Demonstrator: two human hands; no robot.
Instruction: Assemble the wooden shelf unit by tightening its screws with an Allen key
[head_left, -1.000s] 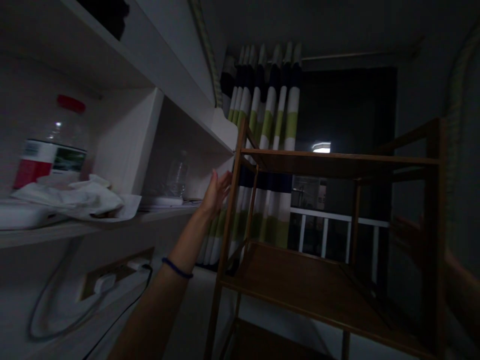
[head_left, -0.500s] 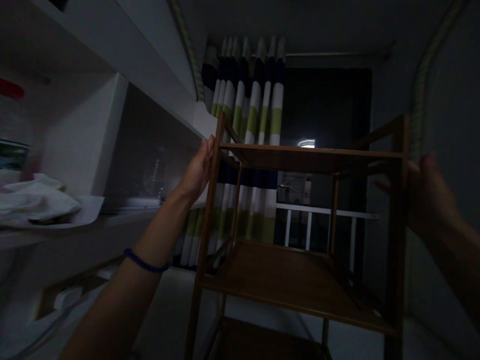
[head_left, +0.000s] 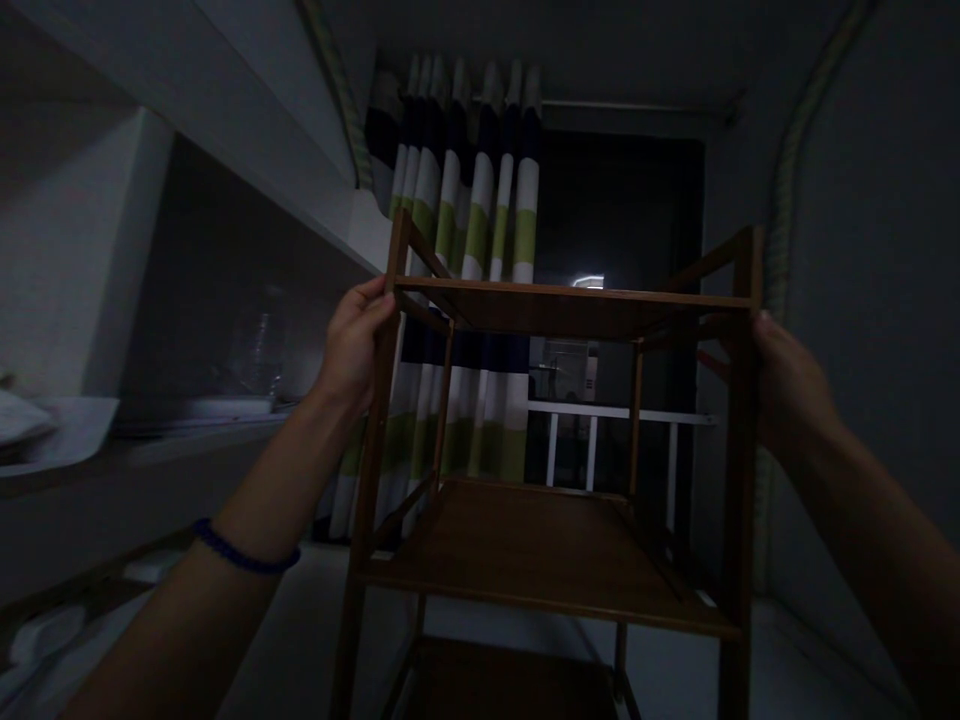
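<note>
A brown wooden shelf rack (head_left: 547, 540) with three boards stands upright in front of me in a dim room. My left hand (head_left: 351, 345), with a blue band on the wrist, is wrapped round the rack's near left post just under the top board. My right hand (head_left: 787, 385) grips the near right post at about the same height. Nothing lies on the rack's boards.
White wall shelves (head_left: 187, 425) run along the left, holding a clear bottle (head_left: 259, 345) and papers. A striped white, green and navy curtain (head_left: 461, 250) hangs behind the rack, beside a dark window with a white railing (head_left: 615, 440). A grey wall stands close on the right.
My left hand went from open near the left post to closed round it. My right hand came in from the right and took the right post. The view swung left.
</note>
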